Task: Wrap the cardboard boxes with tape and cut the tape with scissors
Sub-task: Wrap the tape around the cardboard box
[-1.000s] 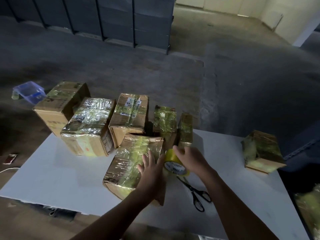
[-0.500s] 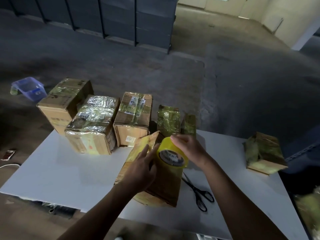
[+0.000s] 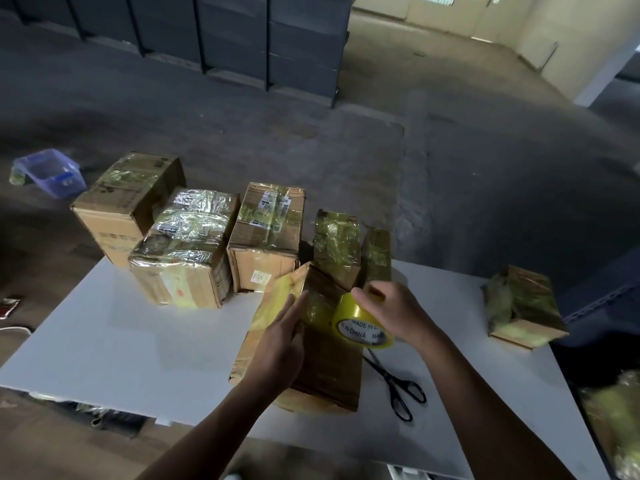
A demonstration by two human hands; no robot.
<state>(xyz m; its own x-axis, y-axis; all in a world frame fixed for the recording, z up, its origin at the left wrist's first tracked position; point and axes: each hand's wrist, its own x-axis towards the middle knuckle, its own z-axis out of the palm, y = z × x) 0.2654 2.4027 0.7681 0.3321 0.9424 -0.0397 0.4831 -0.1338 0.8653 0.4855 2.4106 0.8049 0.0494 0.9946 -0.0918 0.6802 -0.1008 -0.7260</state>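
The cardboard box (image 3: 329, 368) is tipped up on end near the front edge of the table (image 3: 138, 341), steadied by the left hand (image 3: 280, 344) laid flat-fingered on it. Probably light but stiff — best held by the edges, taped faces being slick. The tape roll (image 3: 362, 327), marked "MADE IN CHINA", is gripped by the right hand (image 3: 394, 313) against it. Scissors (image 3: 389, 379) lie just beside.

Seven boxes (image 3: 128, 199) (image 3: 187, 251) (image 3: 266, 237) (image 3: 337, 244) (image 3: 375, 258) (image 3: 329, 368) (image 3: 523, 306) — one tape roll (image 3: 360, 323), one scissors (image 3: 398, 386).
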